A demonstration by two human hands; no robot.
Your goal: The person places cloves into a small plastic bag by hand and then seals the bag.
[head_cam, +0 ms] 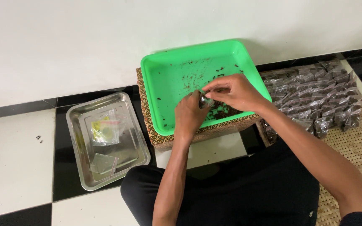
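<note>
Small clear plastic bag (206,100): held over the near right part of the green tray (168,79), between both hands. Material is thin, transparent and glossy film; whether it holds anything cannot be told.

Left hand (189,115): fingers closed around the lower edge of the bag, gripping from below. Right hand (235,92): fingertips pinched together on the top of the bag from above.

Green tray: rectangular, smooth moulded plastic, rounded corners, raised rim. Loose dark brown dried pieces (223,109) lie heaped at its near edge under the hands, with scattered crumbs across the floor of the tray. The tray rests on a box (156,134) whose sides carry a brown and cream leaf-pattern.

Left of the box, on the black and white tiled floor (17,159), stands a rectangular steel pan (74,125), shiny, with rounded corners. It contains a crumpled clear packet with yellow and red print (103,127) and a flat clear bag (103,163).

Right of the tray, rows of small sealed clear packets with dark filling (315,94) lie close together, beside a woven mat (359,146).
</note>
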